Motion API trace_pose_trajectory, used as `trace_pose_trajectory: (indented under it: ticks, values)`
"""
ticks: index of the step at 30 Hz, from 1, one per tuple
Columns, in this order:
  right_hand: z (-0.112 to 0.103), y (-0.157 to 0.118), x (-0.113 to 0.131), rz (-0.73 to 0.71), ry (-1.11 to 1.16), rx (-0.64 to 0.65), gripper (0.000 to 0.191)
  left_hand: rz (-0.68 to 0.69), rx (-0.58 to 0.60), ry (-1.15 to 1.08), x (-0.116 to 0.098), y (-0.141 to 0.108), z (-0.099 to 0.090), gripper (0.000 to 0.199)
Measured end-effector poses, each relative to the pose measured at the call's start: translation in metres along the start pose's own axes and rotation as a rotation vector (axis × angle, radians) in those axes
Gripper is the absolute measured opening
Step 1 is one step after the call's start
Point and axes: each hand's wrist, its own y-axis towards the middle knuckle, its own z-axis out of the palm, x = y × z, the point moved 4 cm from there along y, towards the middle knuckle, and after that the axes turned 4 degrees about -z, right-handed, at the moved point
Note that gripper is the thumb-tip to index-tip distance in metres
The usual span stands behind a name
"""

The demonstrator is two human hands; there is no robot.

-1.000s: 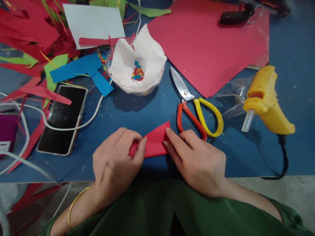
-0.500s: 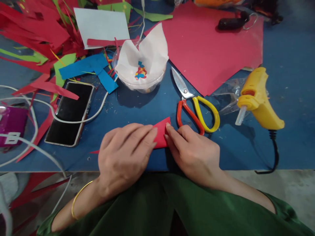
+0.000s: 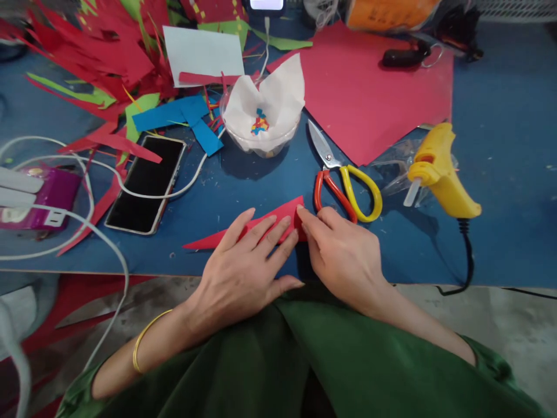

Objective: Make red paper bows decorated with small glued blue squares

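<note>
A red paper strip (image 3: 209,241), narrowing to a point at its left end, lies on the blue table near the front edge. Across its middle my left hand (image 3: 246,264) rests flat, fingers spread and pressing down. At the paper's wider right end, my right hand (image 3: 346,247) has its fingers curled together on the edge; the thumb is hidden beneath. Just beyond the right hand lie scissors (image 3: 328,158) with one red and one yellow handle.
Behind the hands stands a clear bowl (image 3: 270,145) lined with white paper, holding tiny coloured bits. A phone (image 3: 148,186), white cables and red scraps (image 3: 104,52) lie left. Red sheets (image 3: 374,87) are at the back; a yellow glue gun (image 3: 448,180) is at the right.
My left hand has opened from curled fingers to a flat spread on the paper, uncovering its pointed left end. The right hand stays at the right end. The view has shifted slightly.
</note>
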Motion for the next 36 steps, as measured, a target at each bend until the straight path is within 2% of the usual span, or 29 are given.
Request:
trace_pose_trajectory:
  ticks: [2,4,6,7,11,15,18,22,28,32,36]
  values:
    - [-0.007,-0.003,-0.007,0.024,0.171,-0.034,0.036,-0.009,0.007,-0.001,-0.002,0.001,-0.001,0.058]
    - [-0.018,-0.010,-0.015,0.063,0.319,-0.163,0.034,-0.022,0.024,-0.003,-0.002,0.001,-0.001,0.056]
    - [-0.028,-0.020,-0.020,0.053,0.347,-0.287,0.038,-0.031,0.036,-0.008,-0.002,0.001,-0.001,0.055]
    - [-0.030,-0.024,-0.020,0.015,0.329,-0.306,0.041,-0.033,0.035,-0.009,-0.002,0.001,-0.001,0.055]
    - [-0.023,-0.033,-0.010,-0.227,0.251,-0.182,0.045,-0.019,0.035,-0.008,-0.003,0.000,-0.001,0.059]
    - [-0.011,-0.035,-0.004,-0.356,0.168,-0.096,0.045,-0.036,0.063,-0.029,-0.003,-0.001,0.001,0.060]
    - [-0.006,-0.034,-0.003,-0.400,0.093,-0.070,0.044,-0.037,0.022,-0.038,-0.003,-0.002,0.002,0.060]
    - [-0.007,-0.034,0.001,-0.463,-0.003,-0.103,0.040,-0.042,0.007,-0.012,-0.005,-0.007,0.006,0.062]
    - [-0.009,-0.033,0.002,-0.461,-0.024,-0.113,0.039,-0.080,-0.044,0.043,-0.005,-0.020,0.008,0.053]
    - [-0.008,-0.033,0.001,-0.447,-0.013,-0.106,0.043,-0.132,-0.104,0.107,0.000,-0.042,0.002,0.049]
    - [-0.008,-0.034,0.002,-0.450,-0.041,-0.111,0.041,-0.270,-0.132,0.157,0.011,-0.075,-0.003,0.049]
